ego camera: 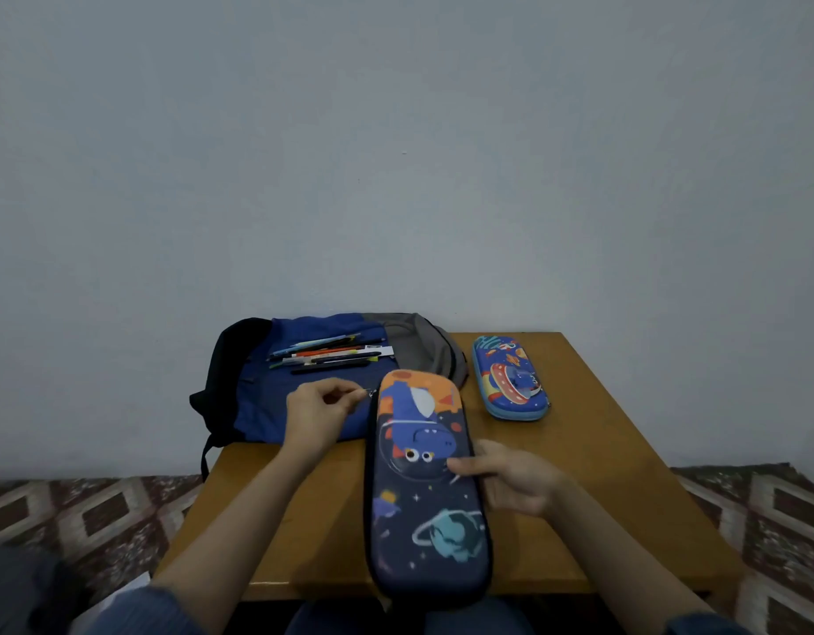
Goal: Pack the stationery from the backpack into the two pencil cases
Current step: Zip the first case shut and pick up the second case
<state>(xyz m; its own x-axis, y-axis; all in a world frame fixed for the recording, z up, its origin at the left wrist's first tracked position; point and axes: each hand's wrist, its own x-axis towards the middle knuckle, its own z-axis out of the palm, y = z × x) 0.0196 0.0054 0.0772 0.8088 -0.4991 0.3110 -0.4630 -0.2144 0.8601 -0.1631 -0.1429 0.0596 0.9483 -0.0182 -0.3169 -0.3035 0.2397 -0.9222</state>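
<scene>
On my head feed, two blue sleeves (144, 607) reach in from the bottom edge toward a wooden table (602, 474). Nearest to me, a dark case (425, 497) printed with a planet and a googly-eyed creature lies lengthwise. Its near end hangs past the table's front edge and its orange end points away. Its lid looks shut, but I cannot tell whether it rests flat on the wood.

The right hand (510, 481) grips the case at its right edge. The thumb lies across the lid just beside the creature's eyes, and the fingers are curled down the side, out of my sight. The left hand (318, 414) is at the case's far left corner, thumb and forefinger pinched narrow on the small zip pull (372, 392), the other fingers loosely curled.

Beyond the left hand, a blue, grey and black backpack (267, 405) lies flat over the table's far left corner, one strap dangling off the edge. A loose row of pens (331, 352) rests on top of it. At the far right a blue case (510, 380) with a rocket print sits closed, well apart from the dark one. Patterned floor (98, 511) flanks the table, and a plain grey wall (396, 153) stands behind.
</scene>
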